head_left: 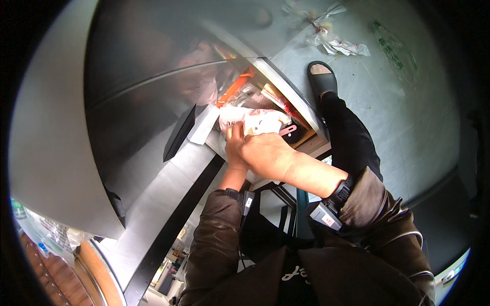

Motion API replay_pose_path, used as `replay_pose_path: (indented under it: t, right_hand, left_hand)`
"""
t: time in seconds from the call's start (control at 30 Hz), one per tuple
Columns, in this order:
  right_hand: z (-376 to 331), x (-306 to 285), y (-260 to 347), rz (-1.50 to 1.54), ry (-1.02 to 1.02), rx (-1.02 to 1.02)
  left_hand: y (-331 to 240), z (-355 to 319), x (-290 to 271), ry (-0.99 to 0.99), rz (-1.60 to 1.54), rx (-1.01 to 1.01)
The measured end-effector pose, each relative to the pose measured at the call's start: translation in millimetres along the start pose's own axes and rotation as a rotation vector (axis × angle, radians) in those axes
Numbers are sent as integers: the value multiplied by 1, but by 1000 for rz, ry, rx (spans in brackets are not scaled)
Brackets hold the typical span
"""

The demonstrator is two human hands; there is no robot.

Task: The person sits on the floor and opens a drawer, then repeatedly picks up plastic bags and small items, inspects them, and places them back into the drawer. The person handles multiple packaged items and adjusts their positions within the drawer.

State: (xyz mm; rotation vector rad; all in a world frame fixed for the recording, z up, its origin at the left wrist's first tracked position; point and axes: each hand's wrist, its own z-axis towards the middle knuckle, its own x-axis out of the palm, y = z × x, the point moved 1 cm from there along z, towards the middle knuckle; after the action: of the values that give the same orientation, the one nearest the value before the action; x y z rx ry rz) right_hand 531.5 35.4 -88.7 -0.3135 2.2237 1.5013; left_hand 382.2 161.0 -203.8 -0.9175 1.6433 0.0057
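Both hands meet at the near side of an open drawer (307, 109). A white and pink printed plastic bag (263, 118) lies in it, bunched up. My left hand (236, 147) has its fingers curled at the bag's near edge. Pressed close against it, my right hand (265, 153) is closed on the same bag, its fingertips mostly hidden. Beside the bag sit a pink-handled item (288, 130) over something black, a red and yellow packet (279, 99) and an orange strip (236, 89). Clear plastic (250, 97) shows behind the bag.
Glossy dark cabinet fronts (148, 102) rise at the left. Crumpled plastic bags (332, 41) and a clear green-printed bag (394, 51) lie on the grey tiled floor. My foot in a dark slipper (322, 79) stands right of the drawer. A round wooden-edged thing (94, 270) is lower left.
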Motion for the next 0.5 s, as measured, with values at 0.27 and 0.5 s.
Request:
replay_pose_path:
  t: [0.27, 0.5]
  right_hand:
    - [2, -10, 6, -92, 108, 5]
    - [12, -7, 5, 4, 158, 46]
  left_hand:
    - [-2, -24, 16, -11, 199, 207]
    - [-6, -17, 18, -16, 204, 187]
